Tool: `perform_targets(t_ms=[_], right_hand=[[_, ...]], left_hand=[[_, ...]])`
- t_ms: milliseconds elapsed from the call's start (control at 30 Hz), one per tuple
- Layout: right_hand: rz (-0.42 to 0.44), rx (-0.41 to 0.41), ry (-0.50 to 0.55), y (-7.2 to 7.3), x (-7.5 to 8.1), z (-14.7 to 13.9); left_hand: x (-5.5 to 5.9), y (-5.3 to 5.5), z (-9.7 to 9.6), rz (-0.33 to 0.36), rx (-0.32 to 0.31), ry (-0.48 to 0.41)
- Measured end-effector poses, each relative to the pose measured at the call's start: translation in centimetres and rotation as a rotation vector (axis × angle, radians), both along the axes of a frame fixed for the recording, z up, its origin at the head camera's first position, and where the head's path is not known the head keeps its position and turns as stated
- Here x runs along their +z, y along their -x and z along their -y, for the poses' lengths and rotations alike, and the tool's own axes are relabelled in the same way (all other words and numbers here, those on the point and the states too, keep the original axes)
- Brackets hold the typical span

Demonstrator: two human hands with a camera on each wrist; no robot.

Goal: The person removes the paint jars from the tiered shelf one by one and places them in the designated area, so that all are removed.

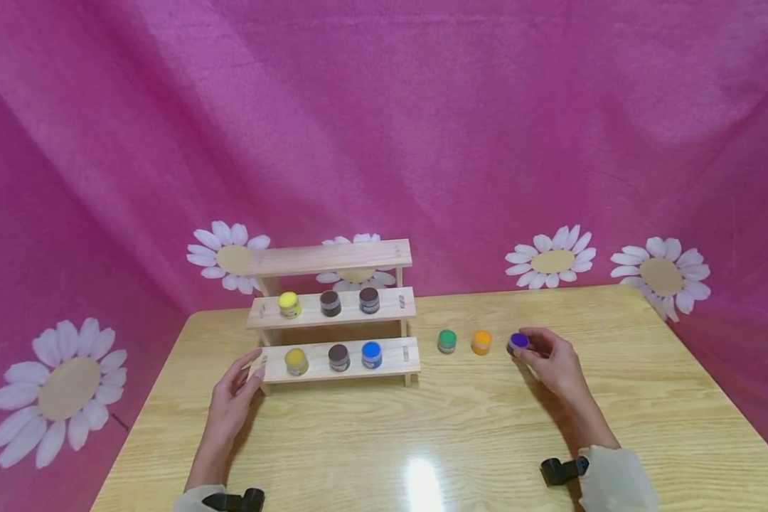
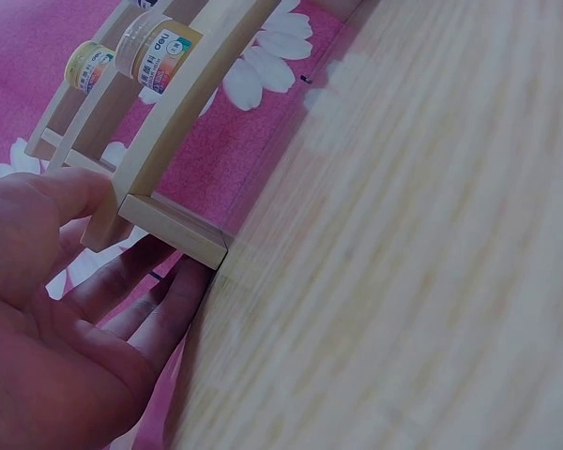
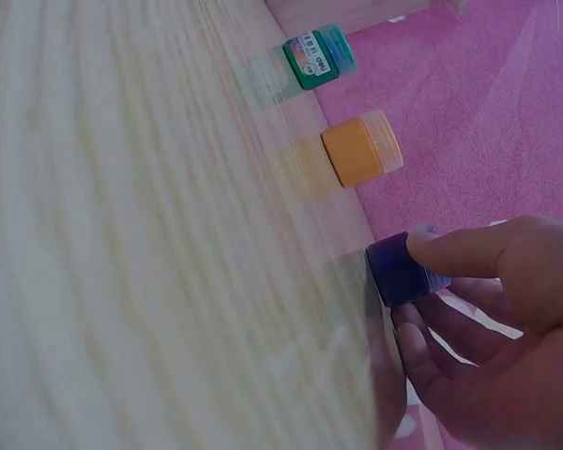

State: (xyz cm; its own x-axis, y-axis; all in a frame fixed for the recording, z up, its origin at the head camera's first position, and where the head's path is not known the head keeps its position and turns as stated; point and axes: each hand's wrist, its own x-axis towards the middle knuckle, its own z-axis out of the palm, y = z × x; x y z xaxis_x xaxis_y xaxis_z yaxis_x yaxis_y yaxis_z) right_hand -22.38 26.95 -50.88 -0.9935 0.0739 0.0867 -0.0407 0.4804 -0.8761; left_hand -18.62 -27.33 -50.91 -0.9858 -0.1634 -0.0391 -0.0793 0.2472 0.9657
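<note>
My right hand (image 1: 559,366) pinches a small purple paint jar (image 1: 518,343) between thumb and fingers; in the right wrist view the jar (image 3: 397,269) stands upright at the tabletop. My left hand (image 1: 232,398) holds the left end of the lowest step of a three-step wooden display rack (image 1: 390,361). In the left wrist view the thumb lies on the step's end (image 2: 159,150), with the other fingers around by its leg. To the left of the purple jar stand an orange paint jar (image 1: 481,343) and a green paint jar (image 1: 446,341), in a row.
On the lowest step sit mustard (image 1: 296,362), dark brown (image 1: 339,358) and blue (image 1: 372,355) jars. The middle step holds a yellow jar (image 1: 289,305) and two dark jars (image 1: 330,304). A pink cloth with daisies (image 1: 422,142) hangs behind the wooden table (image 1: 371,441).
</note>
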Motion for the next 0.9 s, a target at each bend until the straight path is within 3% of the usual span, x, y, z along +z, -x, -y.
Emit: perform_targets(t_ms=[200,433,700,900], right_hand=[[-0.004,0.011,0.023,-0.1,0.1,0.1],[-0.014,-0.007,0.003,-0.8,1.5,0.3],[-0.154,-0.035,-0.038,-1.2,3.4,1.8],[-0.239,0.024,0.01,-1.5,4.5,4.0]], left_hand=[[0.0,-0.1,0.0,0.008,0.008,0.014],[0.0,0.0,-0.1,0.004,0.011,0.016],[-0.1,0.1,-0.1,0.007,0.009,0.016],[-0.1,0.0,-0.1,0.006,0.019,0.021]])
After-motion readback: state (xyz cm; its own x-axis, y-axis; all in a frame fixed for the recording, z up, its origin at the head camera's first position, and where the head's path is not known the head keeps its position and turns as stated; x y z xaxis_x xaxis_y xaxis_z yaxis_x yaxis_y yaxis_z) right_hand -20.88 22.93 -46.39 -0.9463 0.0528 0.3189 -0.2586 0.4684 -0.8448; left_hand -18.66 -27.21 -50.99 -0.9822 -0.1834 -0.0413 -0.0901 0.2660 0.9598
